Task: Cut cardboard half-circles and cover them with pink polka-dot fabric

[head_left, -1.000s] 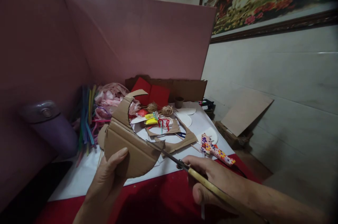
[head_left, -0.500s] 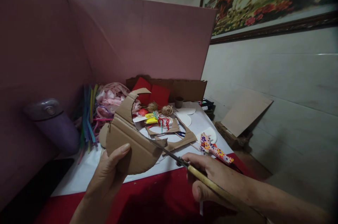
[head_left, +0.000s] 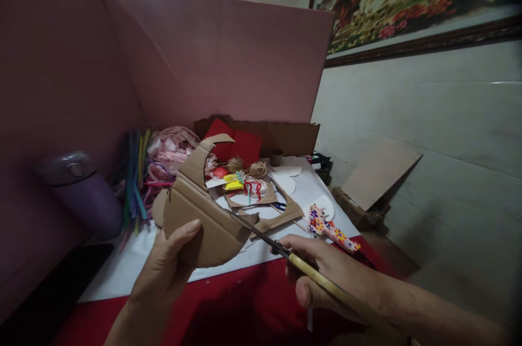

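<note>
White sheet (head_left: pixel 110 275) on red cloth (head_left: pixel 228 297)

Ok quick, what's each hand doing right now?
Left hand: closed on the cut cardboard piece.
Right hand: closed around the scissors.

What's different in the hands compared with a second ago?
The cardboard piece has shifted slightly up and to the right in view, along with the left hand holding it. Nothing was newly grasped or released: the right hand still grips the scissors, their blades still at the cardboard. The twine balls and brown cup stayed put.
</note>
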Demonstrator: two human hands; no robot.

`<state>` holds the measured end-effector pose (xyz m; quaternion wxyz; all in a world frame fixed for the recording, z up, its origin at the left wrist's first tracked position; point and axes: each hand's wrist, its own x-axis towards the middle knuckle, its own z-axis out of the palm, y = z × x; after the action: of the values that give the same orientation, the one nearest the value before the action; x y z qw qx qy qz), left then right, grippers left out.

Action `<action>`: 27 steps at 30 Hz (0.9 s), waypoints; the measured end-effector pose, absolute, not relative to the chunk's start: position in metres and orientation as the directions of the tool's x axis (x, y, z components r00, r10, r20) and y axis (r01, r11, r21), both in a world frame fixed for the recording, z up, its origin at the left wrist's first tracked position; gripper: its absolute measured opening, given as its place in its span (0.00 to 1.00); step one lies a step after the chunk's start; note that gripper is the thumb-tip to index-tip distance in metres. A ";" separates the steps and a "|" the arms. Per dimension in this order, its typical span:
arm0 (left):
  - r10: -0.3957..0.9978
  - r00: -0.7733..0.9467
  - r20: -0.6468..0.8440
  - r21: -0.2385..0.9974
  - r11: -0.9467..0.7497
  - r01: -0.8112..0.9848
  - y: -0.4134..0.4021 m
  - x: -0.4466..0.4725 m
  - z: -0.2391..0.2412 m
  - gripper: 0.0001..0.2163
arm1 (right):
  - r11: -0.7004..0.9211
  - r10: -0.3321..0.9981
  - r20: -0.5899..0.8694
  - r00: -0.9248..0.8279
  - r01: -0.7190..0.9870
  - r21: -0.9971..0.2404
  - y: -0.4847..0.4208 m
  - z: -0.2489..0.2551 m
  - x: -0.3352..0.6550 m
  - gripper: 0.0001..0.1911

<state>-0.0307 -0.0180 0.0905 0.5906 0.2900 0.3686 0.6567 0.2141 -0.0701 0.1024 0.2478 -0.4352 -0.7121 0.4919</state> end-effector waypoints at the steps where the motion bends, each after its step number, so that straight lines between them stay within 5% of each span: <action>1: 0.990 -0.135 -0.050 0.829 -0.035 -0.558 -0.017 -0.031 0.090 0.27 | 0.139 0.862 -0.073 -0.502 0.372 -0.918 -0.070 0.102 0.214 0.36; 27: 0.990 -0.139 -0.034 0.821 -0.052 -0.569 -0.011 -0.033 0.091 0.27 | 0.122 0.847 -0.083 -0.525 0.345 -0.931 -0.064 0.103 0.208 0.40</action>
<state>-0.0326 -0.0112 0.0908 0.5873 0.2926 0.3593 0.6636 0.2078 -0.0638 0.1029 0.2455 -0.4210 -0.7077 0.5114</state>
